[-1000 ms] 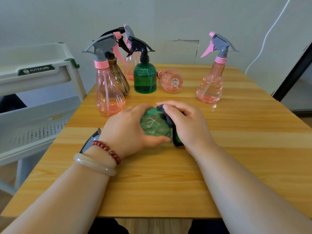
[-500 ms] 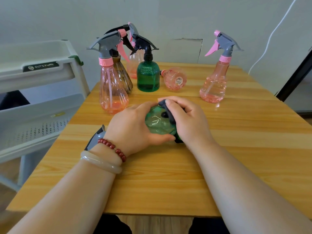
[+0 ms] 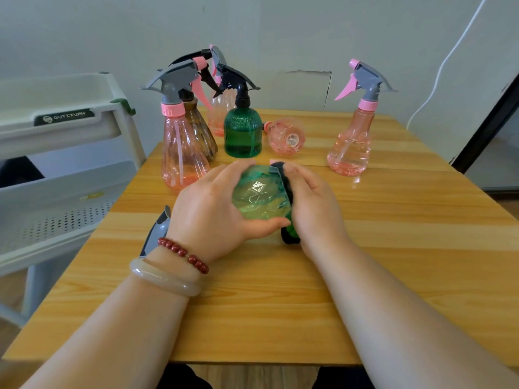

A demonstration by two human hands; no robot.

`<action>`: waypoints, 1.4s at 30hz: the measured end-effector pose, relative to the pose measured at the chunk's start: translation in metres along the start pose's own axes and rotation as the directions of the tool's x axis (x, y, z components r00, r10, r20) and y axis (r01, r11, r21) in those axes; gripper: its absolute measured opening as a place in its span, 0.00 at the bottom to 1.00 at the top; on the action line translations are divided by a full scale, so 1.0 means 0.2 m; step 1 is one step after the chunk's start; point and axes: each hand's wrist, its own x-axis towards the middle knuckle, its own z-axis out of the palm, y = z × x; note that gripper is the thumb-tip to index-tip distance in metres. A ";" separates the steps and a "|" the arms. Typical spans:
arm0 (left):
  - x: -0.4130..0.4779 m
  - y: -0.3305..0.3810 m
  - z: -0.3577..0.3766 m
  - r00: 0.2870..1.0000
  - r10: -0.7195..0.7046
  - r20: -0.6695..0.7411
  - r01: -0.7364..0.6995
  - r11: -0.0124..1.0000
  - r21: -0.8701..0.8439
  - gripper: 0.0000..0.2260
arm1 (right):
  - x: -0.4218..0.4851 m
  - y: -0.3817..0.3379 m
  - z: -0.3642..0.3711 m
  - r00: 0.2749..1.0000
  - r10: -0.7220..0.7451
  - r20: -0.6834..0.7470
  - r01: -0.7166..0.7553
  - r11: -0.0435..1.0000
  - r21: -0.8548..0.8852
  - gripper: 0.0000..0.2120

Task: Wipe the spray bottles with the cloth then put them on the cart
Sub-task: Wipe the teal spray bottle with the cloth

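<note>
Green spray bottle [image 3: 261, 197] — on its side | left hand [image 3: 207, 217] grips body | right hand [image 3: 314, 209] grips dark end (cloth or nozzle: unclear)

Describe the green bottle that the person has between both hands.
The green bottle is see-through, faceted plastic, tipped on its side with its embossed base toward the camera, over the wooden table. The left hand grips one side; the right hand presses a dark cloth against the other. Its neck is hidden.
</note>
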 end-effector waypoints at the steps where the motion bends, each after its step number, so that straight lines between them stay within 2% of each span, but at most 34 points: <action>1: 0.00 0.00 0.00 1.000 0.000 0.002 0.000 1.000 -0.010 0.43 | 0.00 0.00 0.00 0.999 0.041 0.009 -0.041 0.999 0.029 0.13; 3: 0.00 0.01 0.00 1.000 -0.002 -0.005 0.001 1.000 -0.021 0.42 | -0.01 -0.01 -0.02 0.999 -0.031 0.027 0.028 0.993 0.115 0.12; 6: 0.00 0.01 0.00 1.000 -0.006 -0.007 0.006 0.999 -0.035 0.43 | -0.02 -0.03 -0.03 0.976 -0.202 0.075 0.193 0.974 0.118 0.12; 9: -0.01 0.00 -0.01 1.000 0.009 -0.003 -0.009 0.999 -0.034 0.43 | 0.00 -0.03 -0.03 0.995 -0.037 0.090 0.026 0.992 0.125 0.10; 11: -0.01 0.00 -0.01 1.000 0.009 -0.009 -0.009 0.999 -0.050 0.42 | 0.01 -0.02 -0.03 0.989 0.122 0.079 -0.125 0.991 0.042 0.13; 12: -0.01 0.00 -0.01 1.000 0.003 -0.012 -0.003 0.999 -0.054 0.42 | 0.01 -0.02 -0.03 0.986 0.150 0.079 -0.152 0.988 0.026 0.13; 13: -0.01 0.00 -0.01 1.000 -0.004 -0.009 0.003 0.999 -0.053 0.42 | 0.01 -0.01 -0.03 0.989 0.134 0.069 -0.137 0.990 0.031 0.14; 16: -0.01 0.01 -0.01 1.000 -0.011 0.017 0.011 0.999 -0.035 0.43 | -0.01 -0.02 -0.03 0.995 -0.069 0.066 0.061 0.992 0.112 0.12; 18: -0.01 0.01 0.00 1.000 -0.003 0.031 0.004 1.000 -0.029 0.42 | -0.02 -0.03 -0.03 0.985 -0.151 0.087 0.141 0.984 0.112 0.12; 21: -0.01 -0.01 0.01 0.999 -0.001 0.055 0.001 1.000 -0.003 0.42 | -0.01 -0.02 -0.02 0.998 -0.014 0.054 0.010 0.998 0.064 0.11; 23: -0.01 -0.01 0.02 0.998 0.002 0.057 -0.003 1.000 0.012 0.42 | 0.00 -0.01 -0.03 0.995 0.101 0.025 -0.100 0.994 -0.040 0.12; 28: 0.00 -0.01 0.02 0.995 -0.007 0.101 0.004 1.000 0.024 0.38 | 0.00 -0.01 -0.02 0.998 0.066 -0.001 -0.066 0.997 -0.047 0.13; 33: -0.01 -0.02 0.04 0.984 -0.001 0.177 -0.003 1.000 0.025 0.39 | 0.02 0.03 -0.04 0.993 0.097 -0.071 -0.105 0.987 -0.119 0.14; 38: 0.02 -0.02 0.02 0.957 -0.043 0.288 0.006 0.992 0.128 0.41 | 0.02 0.03 -0.06 0.971 0.165 -0.173 -0.175 0.984 -0.044 0.16; 40: 0.04 0.00 0.00 0.958 -0.050 0.283 -0.006 0.981 0.192 0.40 | 0.01 0.02 -0.07 0.960 0.187 -0.211 -0.190 0.982 0.007 0.15; 42: 0.06 0.03 0.00 0.961 -0.087 0.264 0.025 0.973 0.229 0.37 | 0.01 0.01 -0.08 0.955 0.153 -0.254 -0.161 0.987 -0.013 0.14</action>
